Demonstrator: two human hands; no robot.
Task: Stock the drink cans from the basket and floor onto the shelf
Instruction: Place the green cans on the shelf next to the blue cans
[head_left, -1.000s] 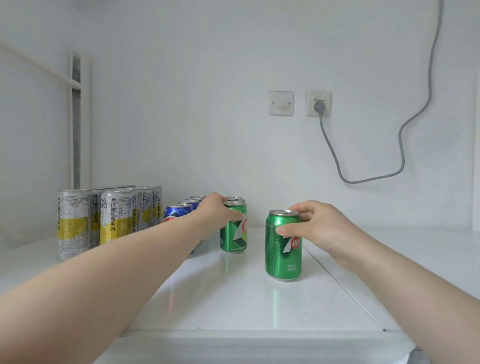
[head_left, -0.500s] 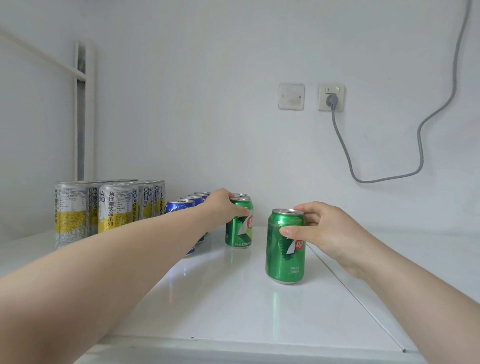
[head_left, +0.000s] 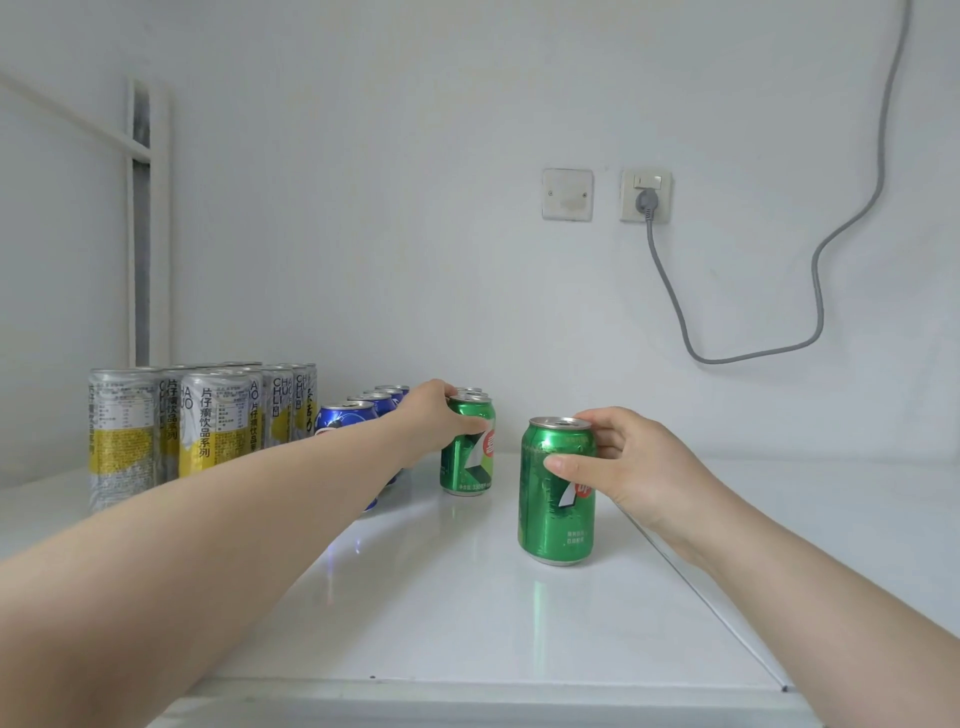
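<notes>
Two green 7up cans stand upright on the white shelf (head_left: 467, 613). My right hand (head_left: 631, 462) grips the nearer green can (head_left: 556, 499) near its top, thumb in front and fingers behind. My left hand (head_left: 436, 415) holds the farther green can (head_left: 467, 457) around its upper part, at the front of a short row of green cans. A row of blue cans (head_left: 358, 415) stands just left of it, partly hidden by my left forearm. Tall silver-and-yellow cans (head_left: 202, 415) fill the far left.
The white back wall carries a blank plate (head_left: 567, 194) and a socket (head_left: 645, 195) with a grey cable (head_left: 753, 356) looping right. A seam in the shelf runs diagonally under my right forearm. The shelf's front edge lies at the bottom of the view.
Both hands stay on their cans. The view has shifted slightly, and the right-hand can sits a little nearer the green row than a second ago.
</notes>
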